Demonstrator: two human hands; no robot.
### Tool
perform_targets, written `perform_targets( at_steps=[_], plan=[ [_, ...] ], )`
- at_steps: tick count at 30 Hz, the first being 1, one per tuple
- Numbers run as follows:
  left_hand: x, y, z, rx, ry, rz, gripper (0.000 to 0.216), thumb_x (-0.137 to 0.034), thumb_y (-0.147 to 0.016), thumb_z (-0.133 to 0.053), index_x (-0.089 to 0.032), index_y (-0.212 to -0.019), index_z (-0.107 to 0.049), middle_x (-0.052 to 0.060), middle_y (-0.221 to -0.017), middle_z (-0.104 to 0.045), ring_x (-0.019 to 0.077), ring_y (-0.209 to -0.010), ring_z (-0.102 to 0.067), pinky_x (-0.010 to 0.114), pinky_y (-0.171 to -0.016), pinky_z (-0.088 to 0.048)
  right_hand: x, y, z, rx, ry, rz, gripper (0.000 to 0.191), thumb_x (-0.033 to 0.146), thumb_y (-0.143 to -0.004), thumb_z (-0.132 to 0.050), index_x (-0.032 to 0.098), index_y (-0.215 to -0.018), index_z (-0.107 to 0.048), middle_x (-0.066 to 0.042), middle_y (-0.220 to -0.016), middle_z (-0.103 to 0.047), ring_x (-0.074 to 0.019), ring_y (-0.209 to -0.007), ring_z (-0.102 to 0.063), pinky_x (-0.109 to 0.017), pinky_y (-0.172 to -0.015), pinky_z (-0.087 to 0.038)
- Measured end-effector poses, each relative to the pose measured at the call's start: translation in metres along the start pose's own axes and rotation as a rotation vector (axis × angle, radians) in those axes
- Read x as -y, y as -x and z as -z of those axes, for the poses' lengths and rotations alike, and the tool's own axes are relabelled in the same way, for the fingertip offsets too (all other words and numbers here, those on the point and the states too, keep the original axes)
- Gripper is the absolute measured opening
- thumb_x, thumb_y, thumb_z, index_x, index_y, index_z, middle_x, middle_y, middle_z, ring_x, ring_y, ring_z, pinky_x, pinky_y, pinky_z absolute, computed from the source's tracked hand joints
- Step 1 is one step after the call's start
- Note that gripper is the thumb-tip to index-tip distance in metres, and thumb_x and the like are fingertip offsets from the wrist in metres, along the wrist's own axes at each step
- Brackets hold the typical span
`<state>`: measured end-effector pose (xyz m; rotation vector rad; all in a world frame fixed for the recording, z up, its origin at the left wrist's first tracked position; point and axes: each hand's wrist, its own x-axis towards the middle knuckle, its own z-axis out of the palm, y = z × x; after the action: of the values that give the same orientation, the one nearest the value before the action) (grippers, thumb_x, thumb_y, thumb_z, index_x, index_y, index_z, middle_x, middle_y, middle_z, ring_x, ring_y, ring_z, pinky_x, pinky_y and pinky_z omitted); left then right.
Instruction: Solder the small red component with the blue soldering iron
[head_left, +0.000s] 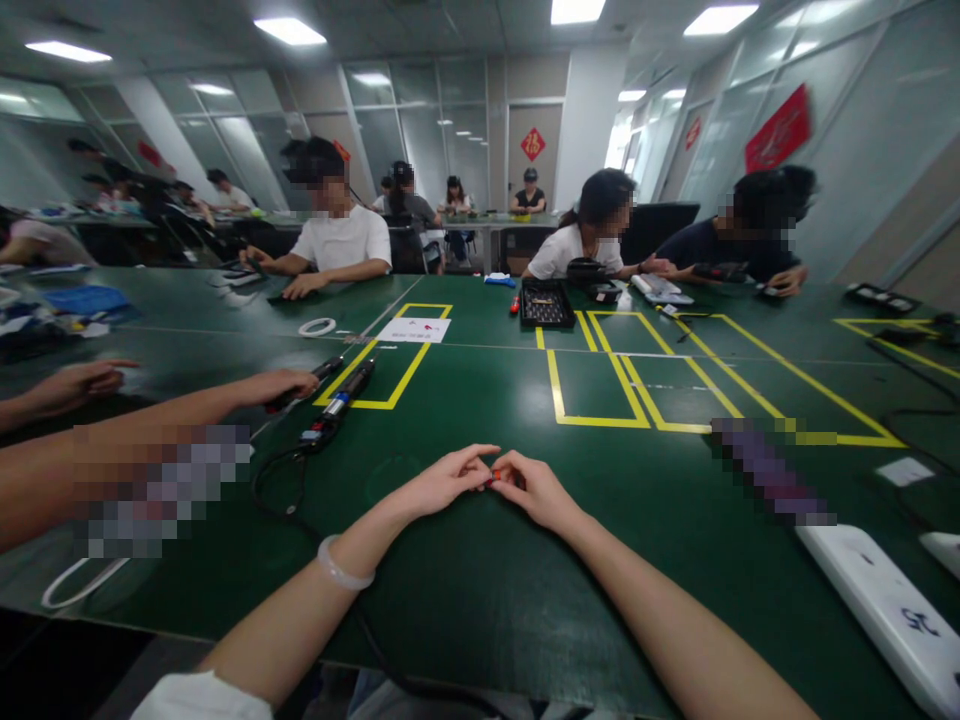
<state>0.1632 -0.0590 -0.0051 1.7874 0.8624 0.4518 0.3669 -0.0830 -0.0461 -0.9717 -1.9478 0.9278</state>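
Observation:
My left hand (442, 482) and my right hand (534, 485) meet fingertip to fingertip on the green table (480, 590). Both pinch a tiny red and dark part (495, 479) between them. A pale bangle (341, 568) circles my left wrist. A black cable (277, 490) curls on the table to the left of my left forearm.
A co-worker's hand (281, 385) at the left rests on a dark tool (337, 405) beside a yellow taped box (390, 360). More yellow outlines (637, 385) lie ahead. A white power strip (885, 600) sits at the right. A black tray (546, 303) stands far ahead; several seated people work around it.

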Motion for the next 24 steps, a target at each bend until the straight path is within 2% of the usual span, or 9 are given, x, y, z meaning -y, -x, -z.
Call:
perform_targets(
  at_steps=[4, 10, 12, 14, 17, 20, 22, 24],
  plan=[
    [-0.008, 0.002, -0.007, -0.143, -0.212, -0.139, 0.034, -0.032, -0.084, -0.058, -0.021, -0.117, -0.057, 0.007, -0.114, -0.057, 0.0173, -0.099, -0.055, 0.028, -0.083, -0.045, -0.005, -0.001, 0.005, -0.076, -0.064, -0.111, 0.020, 0.036, -0.090, -0.055, 0.017, -0.088, -0.059, 0.001, -0.071, -0.060, -0.0113, -0.062, -0.053, -0.021, -0.059, -0.038],
    [-0.010, 0.002, -0.014, -0.211, -0.371, -0.202, 0.018, -0.028, -0.086, -0.055, -0.019, -0.101, -0.062, 0.003, -0.097, -0.062, 0.0158, -0.089, -0.058, 0.029, -0.083, -0.046, -0.005, -0.002, 0.003, -0.032, -0.084, -0.118, 0.030, 0.040, -0.092, -0.050, 0.016, -0.074, -0.057, 0.002, -0.062, -0.057, -0.0108, -0.058, -0.050, -0.022, -0.060, -0.038],
    [-0.008, 0.003, -0.013, -0.224, -0.355, -0.187, 0.017, -0.027, -0.087, -0.054, -0.019, -0.100, -0.062, 0.003, -0.095, -0.064, 0.0156, -0.088, -0.059, 0.028, -0.082, -0.046, -0.004, -0.002, 0.002, -0.054, -0.158, -0.132, 0.023, 0.041, -0.089, -0.055, 0.018, -0.088, -0.057, 0.003, -0.065, -0.056, -0.0106, -0.059, -0.050, -0.021, -0.057, -0.037],
    [-0.007, 0.003, -0.012, -0.226, -0.324, -0.169, 0.018, -0.028, -0.087, -0.054, -0.018, -0.099, -0.062, 0.003, -0.095, -0.066, 0.0155, -0.088, -0.060, 0.028, -0.081, -0.046, -0.004, -0.002, 0.001, -0.052, -0.219, -0.125, 0.025, 0.040, -0.085, -0.061, 0.018, -0.097, -0.054, 0.003, -0.070, -0.057, -0.0103, -0.061, -0.051, -0.021, -0.057, -0.038],
    [-0.007, 0.002, -0.010, -0.183, -0.312, -0.152, 0.021, -0.033, -0.087, -0.054, -0.018, -0.100, -0.063, 0.004, -0.096, -0.067, 0.0158, -0.088, -0.062, 0.027, -0.081, -0.047, -0.004, -0.002, 0.001, -0.034, -0.234, -0.108, 0.022, 0.036, -0.084, -0.063, 0.018, -0.093, -0.055, 0.001, -0.076, -0.059, -0.0103, -0.064, -0.052, -0.021, -0.059, -0.039],
    [-0.006, 0.001, 0.006, -0.200, -0.445, -0.160, 0.030, -0.041, -0.091, -0.046, -0.020, -0.103, -0.063, 0.004, -0.103, -0.067, 0.0178, -0.096, -0.061, 0.031, -0.090, -0.045, -0.005, -0.002, 0.002, -0.027, -0.218, -0.119, 0.019, 0.034, -0.084, -0.061, 0.018, -0.091, -0.055, 0.001, -0.076, -0.059, -0.0102, -0.064, -0.051, -0.022, -0.059, -0.039],
    [0.002, 0.002, 0.030, -0.360, -0.627, -0.142, 0.037, -0.045, -0.094, -0.039, -0.022, -0.112, -0.061, 0.005, -0.116, -0.064, 0.0203, -0.110, -0.056, 0.037, -0.101, -0.038, -0.006, -0.002, 0.002, -0.035, -0.214, -0.133, 0.019, 0.034, -0.083, -0.061, 0.018, -0.090, -0.054, 0.002, -0.072, -0.056, -0.0099, -0.062, -0.050, -0.021, -0.058, -0.038],
    [0.018, 0.009, 0.064, -0.612, -0.835, -0.043, 0.044, -0.047, -0.093, -0.038, -0.020, -0.123, -0.055, 0.008, -0.129, -0.056, 0.0246, -0.121, -0.048, 0.044, -0.107, -0.031, -0.006, -0.002, 0.002, -0.040, -0.215, -0.141, 0.018, 0.033, -0.083, -0.062, 0.018, -0.088, -0.054, 0.003, -0.069, -0.053, -0.0095, -0.060, -0.048, -0.021, -0.056, -0.038]
  ],
)
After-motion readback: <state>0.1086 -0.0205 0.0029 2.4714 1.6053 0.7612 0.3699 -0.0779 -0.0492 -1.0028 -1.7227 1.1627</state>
